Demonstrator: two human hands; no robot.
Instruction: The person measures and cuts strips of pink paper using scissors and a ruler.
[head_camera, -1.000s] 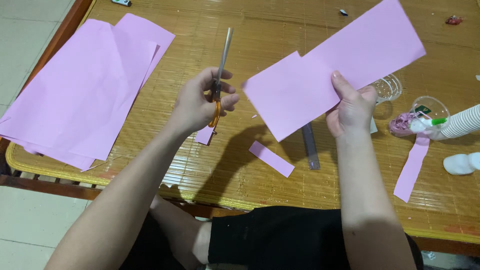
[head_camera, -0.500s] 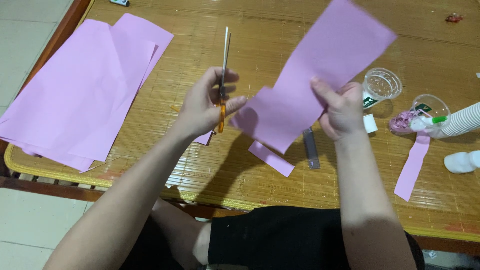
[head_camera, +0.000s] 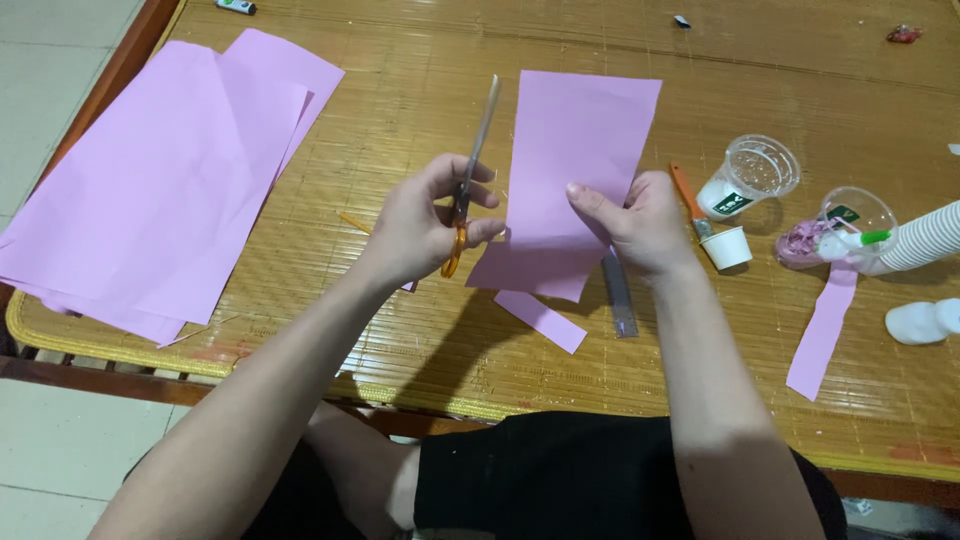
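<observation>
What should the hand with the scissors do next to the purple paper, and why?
Probably bring the scissors across to the edge of the purple paper and open the blades. The left hand holds them pointing up, blades together, beside the sheet and not on it, while the right hand holds the sheet upright and ready.

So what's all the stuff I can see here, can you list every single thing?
paper sheet: one, pink, held up mid-table
scissors: one, orange handles, blades closed and pointing up
paper stack: several sheets, pink, left on the mat
paper strips: two, pink, one near the table's front edge, one at right
ruler: one, grey, under the right hand
clear plastic cups: two, right side
small white cup: one, beside them
stacked paper cups: white, far right
bamboo mat: one, tan, covers the table
left hand: holds the scissors
right hand: pinches the sheet
</observation>
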